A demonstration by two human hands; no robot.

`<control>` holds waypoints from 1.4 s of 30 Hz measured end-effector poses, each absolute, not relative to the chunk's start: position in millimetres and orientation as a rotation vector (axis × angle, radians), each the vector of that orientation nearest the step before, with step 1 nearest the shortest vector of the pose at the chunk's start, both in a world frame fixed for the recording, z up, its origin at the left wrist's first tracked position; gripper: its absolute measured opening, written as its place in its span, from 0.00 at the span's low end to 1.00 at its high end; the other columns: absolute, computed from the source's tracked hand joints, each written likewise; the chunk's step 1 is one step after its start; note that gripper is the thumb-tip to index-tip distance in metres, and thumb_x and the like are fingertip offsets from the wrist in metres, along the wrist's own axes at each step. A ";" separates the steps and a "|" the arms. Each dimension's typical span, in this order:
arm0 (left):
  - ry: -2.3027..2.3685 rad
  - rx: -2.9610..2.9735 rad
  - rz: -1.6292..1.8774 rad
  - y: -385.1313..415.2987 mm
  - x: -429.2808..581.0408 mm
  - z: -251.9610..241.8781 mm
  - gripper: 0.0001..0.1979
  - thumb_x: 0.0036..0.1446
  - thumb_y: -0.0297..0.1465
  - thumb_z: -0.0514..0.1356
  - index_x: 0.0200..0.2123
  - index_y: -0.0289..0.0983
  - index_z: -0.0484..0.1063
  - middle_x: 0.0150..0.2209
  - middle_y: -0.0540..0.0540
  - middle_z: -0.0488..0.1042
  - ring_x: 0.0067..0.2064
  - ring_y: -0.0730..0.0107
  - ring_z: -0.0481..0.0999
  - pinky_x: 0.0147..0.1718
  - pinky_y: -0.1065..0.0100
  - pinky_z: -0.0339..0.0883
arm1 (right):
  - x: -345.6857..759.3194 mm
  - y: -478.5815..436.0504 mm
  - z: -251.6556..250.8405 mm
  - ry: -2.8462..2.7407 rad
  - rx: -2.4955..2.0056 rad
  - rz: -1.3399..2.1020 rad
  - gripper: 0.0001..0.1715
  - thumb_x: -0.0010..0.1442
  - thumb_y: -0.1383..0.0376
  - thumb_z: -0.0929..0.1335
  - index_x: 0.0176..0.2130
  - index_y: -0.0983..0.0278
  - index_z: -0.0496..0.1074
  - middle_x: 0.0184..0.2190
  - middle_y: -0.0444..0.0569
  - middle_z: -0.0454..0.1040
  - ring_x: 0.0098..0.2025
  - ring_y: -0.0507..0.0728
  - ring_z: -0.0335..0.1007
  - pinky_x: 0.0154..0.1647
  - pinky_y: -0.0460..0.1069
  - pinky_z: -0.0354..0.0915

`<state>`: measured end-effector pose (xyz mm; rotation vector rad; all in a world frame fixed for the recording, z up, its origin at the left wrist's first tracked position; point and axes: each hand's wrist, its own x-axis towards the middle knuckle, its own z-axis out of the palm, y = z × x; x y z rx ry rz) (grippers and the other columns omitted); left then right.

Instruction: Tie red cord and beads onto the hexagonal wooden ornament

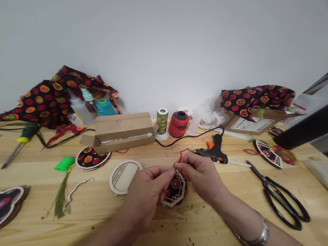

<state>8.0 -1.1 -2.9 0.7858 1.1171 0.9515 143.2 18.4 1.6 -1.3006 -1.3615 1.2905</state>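
Observation:
Between my hands is an octagonal wooden frame (174,191) backed with dark patterned fabric, low over the table. My left hand (151,186) grips its upper left edge, thumb and fingers pinched near the top. My right hand (199,173) pinches a red cord (181,155) at the frame's top, and the cord's loose end sticks up beyond the fingers. The fingertips of both hands nearly meet there, so the exact point where cord and frame join is hidden. Just left of my left hand lies a round wooden lattice piece (124,176).
A black glue gun (213,149) lies beyond my right hand, with scissors (278,195) to the right. Behind stand a cardboard box (124,130), a green thread spool (162,122) and a red spool (178,124). Leftward are a green tassel (62,194) and a screwdriver (19,142).

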 end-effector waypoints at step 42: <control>1.152 0.880 0.965 -4.4 7.7 4.6 0.09 0.48 0.35 0.60 0.24 0.34 0.74 0.13 0.57 0.60 0.16 0.83 0.53 0.15 0.79 0.46 | 143.4 17.0 2.9 -1.091 -1.184 1.620 0.09 0.45 0.65 0.70 0.20 0.67 0.66 0.12 0.37 0.61 0.15 0.45 0.51 0.15 0.41 0.49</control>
